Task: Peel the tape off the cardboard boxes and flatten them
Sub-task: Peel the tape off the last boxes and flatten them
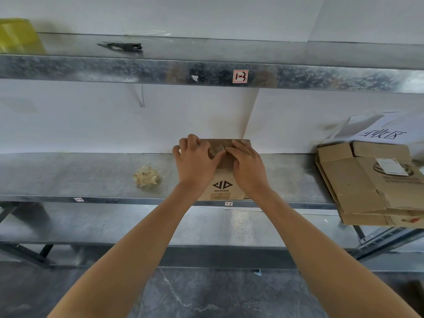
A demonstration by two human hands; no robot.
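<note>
A small brown cardboard box with a black logo on its near side stands on the middle metal shelf, close to the front edge. My left hand sits on the box's top left, its fingers curled over the far left edge and its thumb reaching toward the middle. On the top right lies my right hand, fingers fairly straight and pointing left. A small raised brown strip of tape sits on the top between my left thumb and my right fingertips.
A crumpled ball of clear tape lies on the shelf to the left. A stack of flattened cardboard boxes overhangs the shelf at the right, below a paper sign. The upper shelf carries a black tool and a yellow bag.
</note>
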